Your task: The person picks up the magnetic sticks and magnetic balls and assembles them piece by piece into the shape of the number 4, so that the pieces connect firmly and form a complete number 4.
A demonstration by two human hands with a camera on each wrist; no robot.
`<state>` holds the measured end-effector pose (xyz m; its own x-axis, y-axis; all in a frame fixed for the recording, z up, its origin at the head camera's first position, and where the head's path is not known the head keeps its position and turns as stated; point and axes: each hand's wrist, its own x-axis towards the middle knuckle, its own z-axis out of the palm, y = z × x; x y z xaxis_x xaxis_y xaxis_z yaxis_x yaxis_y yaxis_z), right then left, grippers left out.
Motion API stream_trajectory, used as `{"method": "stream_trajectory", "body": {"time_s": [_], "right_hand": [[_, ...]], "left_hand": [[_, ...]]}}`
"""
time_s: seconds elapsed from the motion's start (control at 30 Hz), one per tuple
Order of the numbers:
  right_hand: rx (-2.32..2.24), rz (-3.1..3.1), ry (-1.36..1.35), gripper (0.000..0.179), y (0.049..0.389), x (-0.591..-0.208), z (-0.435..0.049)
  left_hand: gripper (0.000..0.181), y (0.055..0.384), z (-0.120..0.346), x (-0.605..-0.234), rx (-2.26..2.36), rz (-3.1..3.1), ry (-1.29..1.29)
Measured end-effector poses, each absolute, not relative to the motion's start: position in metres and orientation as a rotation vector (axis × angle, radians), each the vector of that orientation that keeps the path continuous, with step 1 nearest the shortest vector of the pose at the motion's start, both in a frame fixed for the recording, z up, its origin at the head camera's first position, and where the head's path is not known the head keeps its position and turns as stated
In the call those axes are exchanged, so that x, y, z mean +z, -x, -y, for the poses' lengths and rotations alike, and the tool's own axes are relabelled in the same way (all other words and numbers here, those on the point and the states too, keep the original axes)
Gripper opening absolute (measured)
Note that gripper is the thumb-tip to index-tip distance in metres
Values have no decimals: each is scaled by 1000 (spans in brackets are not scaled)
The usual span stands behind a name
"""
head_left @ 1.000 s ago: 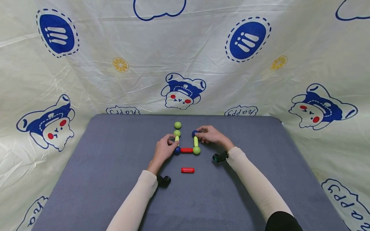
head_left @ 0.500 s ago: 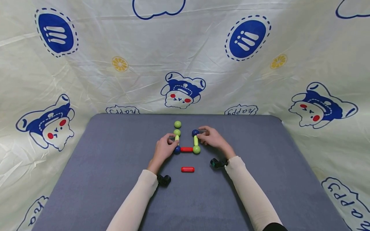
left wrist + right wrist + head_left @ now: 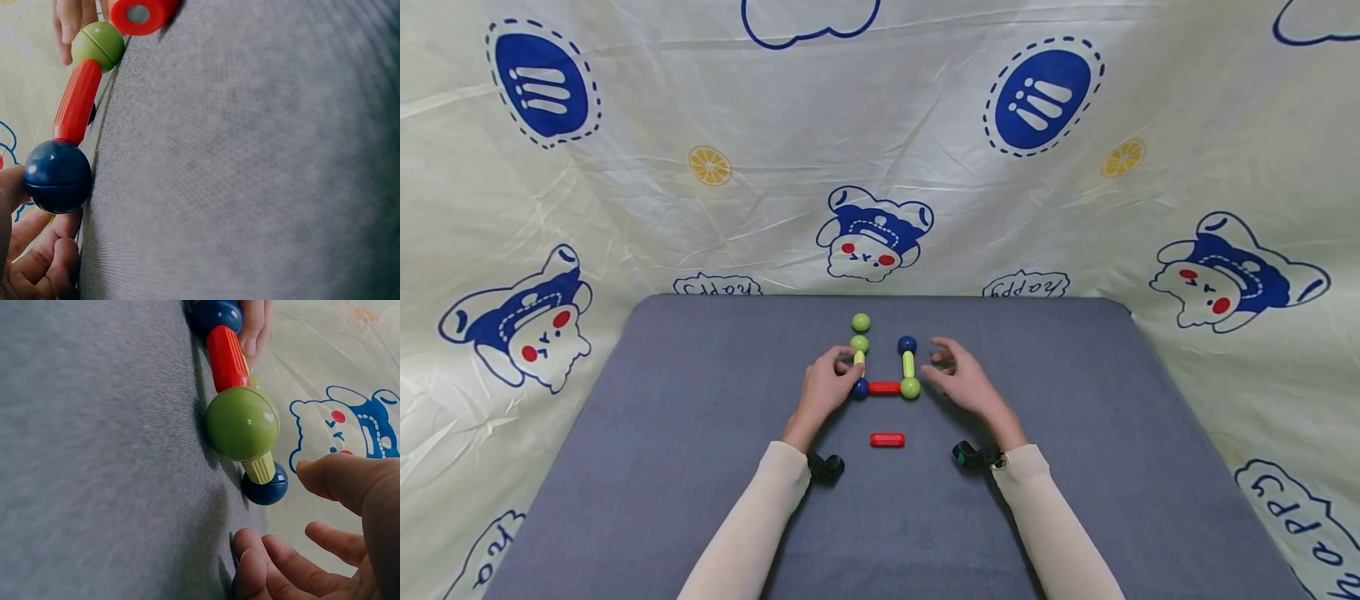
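Note:
On the table lies a U-shaped piece built from balls and rods. Its base is a red rod (image 3: 884, 388) between a dark blue ball (image 3: 861, 388) on the left and a green ball (image 3: 910, 388) on the right. My left hand (image 3: 826, 385) pinches the left yellow-green rod (image 3: 860, 358), partly hidden by the fingers, which joins that blue ball to another green ball (image 3: 859, 342). On the right side a yellow-green rod (image 3: 908, 364) carries a second blue ball (image 3: 907, 344). My right hand (image 3: 312, 550) is just right of it, fingers apart and holding nothing.
A loose green ball (image 3: 861, 322) sits beyond the left arm of the U. Nearer the person lies a loose red rod (image 3: 887, 440), its metal-disc end showing in the left wrist view. A printed curtain (image 3: 880, 125) hangs behind the grey table (image 3: 715, 467).
My right hand has let go of the far blue ball and drawn back to the right, its fingers spreading. The left hand stays where it was on the rod.

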<state>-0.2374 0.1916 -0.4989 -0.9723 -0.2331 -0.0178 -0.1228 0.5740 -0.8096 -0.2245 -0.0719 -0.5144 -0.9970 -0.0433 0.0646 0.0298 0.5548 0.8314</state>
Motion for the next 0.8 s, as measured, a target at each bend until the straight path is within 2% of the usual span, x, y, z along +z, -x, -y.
{"method": "stream_trajectory", "body": {"time_s": [0.8], "right_hand": [[-1211, -2730, 366, 65, 180, -491, -194]], "left_hand": [[32, 223, 70, -515, -1450, 2699, -30]]}}
